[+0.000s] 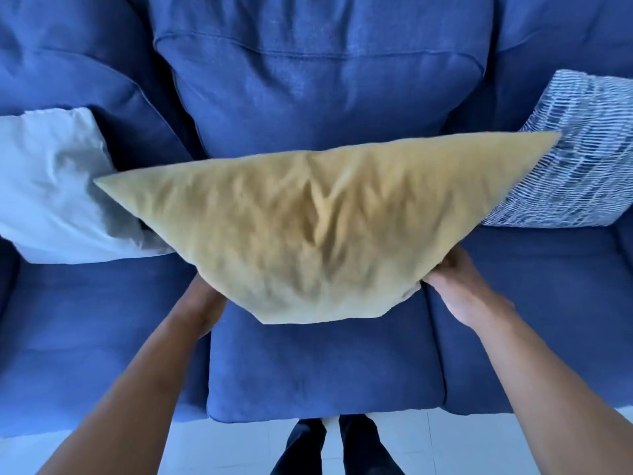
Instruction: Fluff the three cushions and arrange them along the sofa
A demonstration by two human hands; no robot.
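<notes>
A mustard-yellow cushion (318,231) hangs in the air over the middle seat of the blue sofa (322,365), blurred and creased down its centre. My right hand (459,286) grips its lower right edge. My left hand (202,303) is under its lower left edge, its fingers hidden behind the fabric. A pale grey cushion (51,190) leans against the sofa back on the left seat. A blue-and-white patterned cushion (582,152) leans against the back on the right seat.
The sofa's three back pillows (318,84) fill the upper view. White floor tiles (219,447) and my dark trouser legs (332,447) show below the seat's front edge.
</notes>
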